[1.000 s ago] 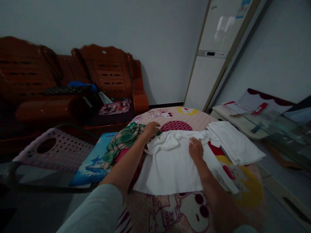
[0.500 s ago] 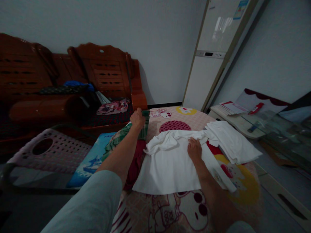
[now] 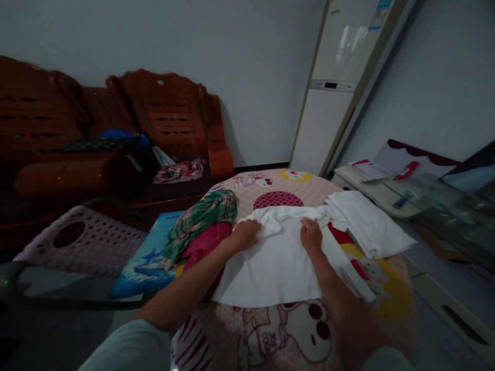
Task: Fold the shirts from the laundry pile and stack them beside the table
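Left hand (image 3: pixel 246 234) clenched on bunched top of white shirt (image 3: pixel 276 265), right hand (image 3: pixel 311 235) spread flat beside

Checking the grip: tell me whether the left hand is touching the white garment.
Touching. The head view shows the left hand resting on the bunched upper edge of the white garment.

hands: left (image 3: pixel 244 234) and right (image 3: pixel 311 234) on white garment (image 3: pixel 276 263) | green plaid cloth (image 3: pixel 203 219) beside
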`<state>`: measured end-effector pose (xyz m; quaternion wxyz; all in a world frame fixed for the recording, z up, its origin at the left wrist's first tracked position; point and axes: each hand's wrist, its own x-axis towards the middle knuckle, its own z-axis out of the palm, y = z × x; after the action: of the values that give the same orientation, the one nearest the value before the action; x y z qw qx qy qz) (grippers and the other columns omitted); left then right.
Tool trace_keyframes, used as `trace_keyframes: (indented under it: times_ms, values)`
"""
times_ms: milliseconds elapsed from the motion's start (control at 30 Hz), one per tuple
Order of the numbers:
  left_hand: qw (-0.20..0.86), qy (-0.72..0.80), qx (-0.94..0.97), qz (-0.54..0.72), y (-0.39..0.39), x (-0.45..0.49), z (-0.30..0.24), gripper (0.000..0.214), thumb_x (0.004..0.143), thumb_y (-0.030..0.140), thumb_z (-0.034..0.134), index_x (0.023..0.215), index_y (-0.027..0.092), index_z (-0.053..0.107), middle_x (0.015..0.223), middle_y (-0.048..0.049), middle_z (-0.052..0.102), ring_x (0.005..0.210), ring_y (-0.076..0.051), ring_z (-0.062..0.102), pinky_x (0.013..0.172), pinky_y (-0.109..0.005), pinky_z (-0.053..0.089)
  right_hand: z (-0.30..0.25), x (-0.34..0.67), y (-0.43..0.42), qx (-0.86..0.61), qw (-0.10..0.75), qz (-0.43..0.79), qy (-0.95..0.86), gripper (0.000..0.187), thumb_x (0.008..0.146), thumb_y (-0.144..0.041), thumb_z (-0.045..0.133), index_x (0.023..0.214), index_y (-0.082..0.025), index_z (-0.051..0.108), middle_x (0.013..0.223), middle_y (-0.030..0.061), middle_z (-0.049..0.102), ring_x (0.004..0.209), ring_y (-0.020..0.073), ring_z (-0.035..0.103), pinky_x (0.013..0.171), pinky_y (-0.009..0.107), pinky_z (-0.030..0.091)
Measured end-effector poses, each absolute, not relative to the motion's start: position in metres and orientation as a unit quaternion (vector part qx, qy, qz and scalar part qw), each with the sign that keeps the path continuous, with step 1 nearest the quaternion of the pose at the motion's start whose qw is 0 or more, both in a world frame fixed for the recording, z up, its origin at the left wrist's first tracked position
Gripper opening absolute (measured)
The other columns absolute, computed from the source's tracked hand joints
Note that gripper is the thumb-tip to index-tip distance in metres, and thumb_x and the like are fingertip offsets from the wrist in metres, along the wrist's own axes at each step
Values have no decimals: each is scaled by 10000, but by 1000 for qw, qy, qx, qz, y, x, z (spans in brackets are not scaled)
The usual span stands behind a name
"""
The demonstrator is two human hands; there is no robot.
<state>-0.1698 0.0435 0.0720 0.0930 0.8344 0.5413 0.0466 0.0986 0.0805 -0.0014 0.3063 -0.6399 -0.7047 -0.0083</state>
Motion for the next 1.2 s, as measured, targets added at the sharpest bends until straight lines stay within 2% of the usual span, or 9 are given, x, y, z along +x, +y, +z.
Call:
trace_keyframes:
  times_ms: [100, 267, 333, 400, 500, 600, 767, 1000, 1200]
  values:
    - [98, 585, 803, 55, 57, -180, 81, 302, 817, 147, 553, 1091, 164, 677, 1083, -108, 705, 996, -226, 652, 881, -305, 478, 17, 106, 87, -669, 351, 30, -655, 311, 822, -162, 445, 944, -174, 731, 997, 95, 742, 954, 220, 652, 896, 347, 482]
    - [85, 642, 739, 188, 118, -217, 137, 296, 846, 293, 527, 1026, 148, 713, 994, -67, 723, 938, -213, 641, 846, -276, 471, 66, 121, 127, -660, 480, 145, -560, 254, 792, -327, 532, 793, -165, 728, 663, 48, 711, 663, 195, 644, 672, 296, 528]
    - [90, 660, 713, 221, 137, -227, 150, 343, 833, 323, 542, 1070, 150, 720, 992, -54, 725, 942, -210, 642, 837, -262, 466, 85, 126, 150, -633, 545, 201, -512, 276, 757, -362, 563, 789, -136, 718, 640, 48, 697, 532, 174, 592, 524, 285, 512]
    - [94, 673, 694, 238, 151, -232, 153, 357, 824, 333, 555, 1084, 158, 726, 990, -46, 727, 947, -208, 646, 837, -255, 462, 99, 130, 173, -596, 598, 246, -476, 279, 722, -350, 586, 817, -118, 711, 680, 55, 701, 514, 160, 583, 473, 276, 511]
    - [80, 709, 662, 230, 165, -234, 143, 324, 823, 313, 559, 1049, 166, 738, 996, -62, 733, 964, -218, 651, 845, -260, 463, 109, 138, 201, -552, 629, 268, -477, 345, 701, -270, 560, 988, -135, 697, 875, 57, 722, 724, 175, 667, 623, 307, 583]
    - [57, 744, 628, 219, 172, -230, 127, 337, 834, 271, 542, 1098, 153, 716, 1079, -100, 721, 1024, -231, 643, 876, -265, 459, 107, 145, 215, -587, 558, 200, -552, 535, 668, -186, 517, 1188, -149, 635, 1098, 81, 699, 1014, 229, 653, 866, 404, 561]
    - [43, 762, 597, 246, 179, -226, 113, 364, 877, 263, 505, 1181, 141, 666, 1207, -130, 677, 1096, -231, 620, 915, -262, 446, 91, 146, 218, -594, 378, 61, -707, 683, 650, -122, 481, 1328, -56, 529, 1399, 180, 532, 1327, 277, 454, 1120, 463, 357]
    - [2, 771, 573, 280, 195, -233, 121, 310, 885, 267, 481, 1092, 174, 692, 1088, -121, 711, 1031, -240, 638, 867, -283, 451, 89, 144, 232, -567, 264, -54, -778, 855, 700, -173, 541, 1497, -55, 254, 1573, 205, 263, 1423, 320, 287, 1131, 502, 286]
    - [-2, 780, 560, 279, 206, -237, 119, 308, 892, 282, 482, 1114, 201, 679, 1112, -123, 693, 1059, -263, 630, 862, -310, 461, 97, 136, 251, -561, 202, -131, -792, 943, 723, -192, 607, 1526, -78, 126, 1619, 205, 73, 1358, 406, 309, 1064, 572, 291]
